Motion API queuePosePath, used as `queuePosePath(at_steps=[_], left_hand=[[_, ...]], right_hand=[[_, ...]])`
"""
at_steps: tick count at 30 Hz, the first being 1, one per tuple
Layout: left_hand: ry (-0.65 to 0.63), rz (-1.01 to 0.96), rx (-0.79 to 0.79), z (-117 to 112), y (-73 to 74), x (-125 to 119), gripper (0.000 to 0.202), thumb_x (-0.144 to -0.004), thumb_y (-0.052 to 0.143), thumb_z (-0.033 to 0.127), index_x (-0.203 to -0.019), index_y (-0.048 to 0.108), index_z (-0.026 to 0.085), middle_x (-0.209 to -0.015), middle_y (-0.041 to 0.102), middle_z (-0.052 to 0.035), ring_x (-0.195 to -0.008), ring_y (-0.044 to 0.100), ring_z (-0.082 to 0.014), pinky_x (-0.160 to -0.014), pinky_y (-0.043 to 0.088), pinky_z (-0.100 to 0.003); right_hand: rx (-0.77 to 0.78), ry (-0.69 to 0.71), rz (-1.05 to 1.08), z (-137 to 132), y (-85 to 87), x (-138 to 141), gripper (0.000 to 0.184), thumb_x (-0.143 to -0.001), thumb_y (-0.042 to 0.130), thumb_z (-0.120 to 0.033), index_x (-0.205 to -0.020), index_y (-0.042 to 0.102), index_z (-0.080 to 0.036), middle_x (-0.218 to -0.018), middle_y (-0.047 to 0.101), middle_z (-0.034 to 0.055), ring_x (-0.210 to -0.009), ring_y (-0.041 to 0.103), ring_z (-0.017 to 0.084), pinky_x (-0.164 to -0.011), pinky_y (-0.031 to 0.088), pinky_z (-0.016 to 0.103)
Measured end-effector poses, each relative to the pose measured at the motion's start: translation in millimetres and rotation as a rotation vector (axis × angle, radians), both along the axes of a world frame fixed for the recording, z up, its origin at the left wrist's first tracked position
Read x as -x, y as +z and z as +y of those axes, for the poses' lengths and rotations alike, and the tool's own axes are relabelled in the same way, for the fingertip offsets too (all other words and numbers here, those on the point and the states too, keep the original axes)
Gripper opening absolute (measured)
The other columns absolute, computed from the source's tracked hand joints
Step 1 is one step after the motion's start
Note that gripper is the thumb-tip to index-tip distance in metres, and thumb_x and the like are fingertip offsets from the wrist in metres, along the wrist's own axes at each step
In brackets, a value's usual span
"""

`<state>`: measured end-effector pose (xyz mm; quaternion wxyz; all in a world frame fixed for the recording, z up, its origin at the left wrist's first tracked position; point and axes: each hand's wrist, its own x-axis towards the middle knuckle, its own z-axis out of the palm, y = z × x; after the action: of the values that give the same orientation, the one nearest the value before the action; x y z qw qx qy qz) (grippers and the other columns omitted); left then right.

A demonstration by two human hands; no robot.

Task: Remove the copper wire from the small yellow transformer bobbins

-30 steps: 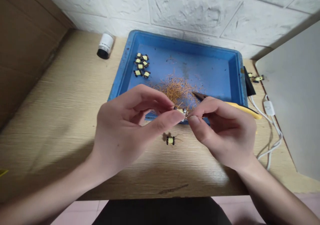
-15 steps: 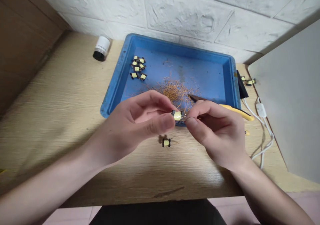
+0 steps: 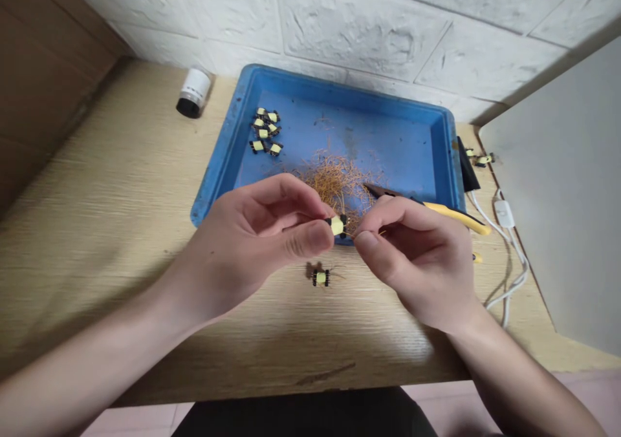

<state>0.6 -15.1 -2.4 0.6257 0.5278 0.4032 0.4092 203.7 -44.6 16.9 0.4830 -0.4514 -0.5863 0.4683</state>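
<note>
Between the thumb and fingers of my left hand [image 3: 272,230] is a small transformer [image 3: 337,225] with yellow tape round its middle and black pinned ends. My right hand [image 3: 412,249] pinches a thin copper wire [image 3: 349,234] that comes off the transformer's right end. Both hands are over the front edge of the blue tray [image 3: 213,165]. Below them on the table lies a second transformer [image 3: 321,278] with loose wire ends sticking out. Behind my right hand, pliers [image 3: 451,217] with yellow handles rest across the tray's right side, their dark jaws over the wire scraps.
Copper wire clippings [image 3: 330,178] are heaped in the tray, and several transformers [image 3: 266,130] sit at its left. A white bottle with a black cap [image 3: 194,92] lies at the back left. White cable with a switch [image 3: 505,214] and more transformers [image 3: 484,159] are at the right.
My left hand has shifted slightly left with the transformer, which has turned a little. My right hand has also moved slightly left, still pinching the wire.
</note>
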Motion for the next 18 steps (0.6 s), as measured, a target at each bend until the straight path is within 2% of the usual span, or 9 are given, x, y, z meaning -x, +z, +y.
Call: queuePosePath(at_steps=[3, 6, 11, 18], left_hand=[[0.031, 0.034, -0.007, -1.3, -0.1, 0.7, 0.026, -0.079, 0.097, 0.049, -0.085, 0.080, 0.030, -0.080, 0.076, -0.0016, -0.070, 0.071, -0.0168, -0.058, 0.060, -0.021], [0.035, 0.028, -0.006, -2.8, 2.8, -0.3, 0.023, -0.075, 0.100, 0.040, -0.083, 0.081, 0.031, -0.078, 0.075, -0.0003, -0.067, 0.071, -0.0148, -0.057, 0.059, -0.018], [0.070, 0.022, -0.071, -6.2, 9.5, -3.9, 0.023, -0.073, 0.101, 0.027, -0.082, 0.082, 0.035, -0.084, 0.080, 0.0030, -0.074, 0.075, -0.0126, -0.068, 0.063, -0.014], [0.130, 0.065, -0.171, -11.0, 11.1, -6.8, 0.023, -0.074, 0.101, 0.028, -0.083, 0.081, 0.035, -0.087, 0.082, 0.0016, -0.079, 0.079, -0.0191, -0.071, 0.069, -0.026]], right_hand=[[-0.010, -0.001, -0.035, -0.5, -0.2, -0.2, 0.018, -0.085, 0.071, -0.008, -0.078, 0.066, -0.024, -0.069, 0.068, -0.0044, -0.058, 0.056, 0.010, -0.053, 0.047, 0.026], [-0.081, 0.009, -0.090, -0.8, -1.6, -2.4, 0.017, -0.087, 0.071, -0.009, -0.082, 0.066, -0.025, -0.071, 0.068, -0.0034, -0.062, 0.057, 0.012, -0.056, 0.047, 0.028], [-0.258, 0.022, -0.193, -2.3, -4.9, -5.9, 0.017, -0.091, 0.074, -0.011, -0.091, 0.068, -0.027, -0.076, 0.069, -0.0018, -0.069, 0.061, 0.015, -0.061, 0.049, 0.033], [-0.393, -0.011, -0.338, -3.4, -7.0, -7.5, 0.018, -0.093, 0.072, -0.012, -0.093, 0.070, -0.030, -0.077, 0.073, -0.0006, -0.064, 0.064, 0.017, -0.058, 0.052, 0.035]])
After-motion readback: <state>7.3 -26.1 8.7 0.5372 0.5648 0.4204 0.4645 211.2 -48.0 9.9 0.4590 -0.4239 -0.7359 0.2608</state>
